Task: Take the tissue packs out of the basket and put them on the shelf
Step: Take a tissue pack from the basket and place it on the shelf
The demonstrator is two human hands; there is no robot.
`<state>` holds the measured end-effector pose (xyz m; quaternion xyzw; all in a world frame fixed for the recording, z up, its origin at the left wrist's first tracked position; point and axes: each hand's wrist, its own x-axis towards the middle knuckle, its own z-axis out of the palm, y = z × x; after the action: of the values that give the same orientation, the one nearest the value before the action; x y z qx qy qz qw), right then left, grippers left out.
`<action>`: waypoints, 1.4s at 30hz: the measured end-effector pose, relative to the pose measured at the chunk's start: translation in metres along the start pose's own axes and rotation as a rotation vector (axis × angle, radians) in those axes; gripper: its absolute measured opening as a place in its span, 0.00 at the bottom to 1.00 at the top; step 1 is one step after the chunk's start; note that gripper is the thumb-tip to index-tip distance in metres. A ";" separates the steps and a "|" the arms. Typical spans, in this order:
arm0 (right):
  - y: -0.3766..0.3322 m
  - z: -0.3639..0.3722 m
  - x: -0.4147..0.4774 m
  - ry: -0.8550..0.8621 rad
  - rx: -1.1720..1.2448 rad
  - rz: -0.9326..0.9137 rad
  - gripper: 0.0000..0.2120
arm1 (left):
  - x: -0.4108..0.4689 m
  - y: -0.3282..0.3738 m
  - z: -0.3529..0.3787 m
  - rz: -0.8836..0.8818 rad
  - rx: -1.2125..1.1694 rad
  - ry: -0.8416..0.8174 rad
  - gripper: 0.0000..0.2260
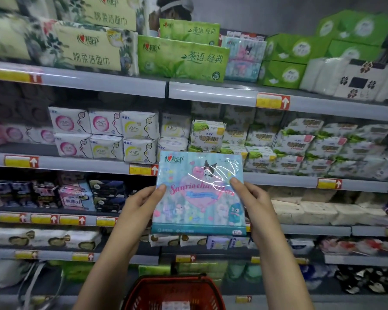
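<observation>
Light-blue plastic-wrapped tissue pack with cartoon print (199,193) is held upright before the shelving, above the red plastic mesh basket (175,279). Left hand (141,204) and right hand (251,202) grip its 2 side edges, thumbs on the front. Recommendation: raise it level to the grey top shelf (211,90) and seat it beside the matching blue packs (244,57), print outward.

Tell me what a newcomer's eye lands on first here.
The pastel blue cartoon tissue pack stands out, held up mid-frame, gripped at its sides by the left hand and right hand. Below it, at the bottom edge, sits the red basket. On the top shelf, bright green packs sit beside matching blue packs.
</observation>
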<state>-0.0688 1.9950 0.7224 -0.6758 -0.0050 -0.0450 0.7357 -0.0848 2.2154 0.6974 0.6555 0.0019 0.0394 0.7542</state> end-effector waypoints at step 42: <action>0.023 0.030 0.002 -0.047 0.076 0.103 0.14 | -0.010 0.004 -0.039 0.014 0.118 0.001 0.16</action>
<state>-0.0633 2.0264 0.7022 -0.6476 0.0108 0.0090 0.7619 -0.0970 2.2544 0.6953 0.6987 0.0000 0.0446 0.7140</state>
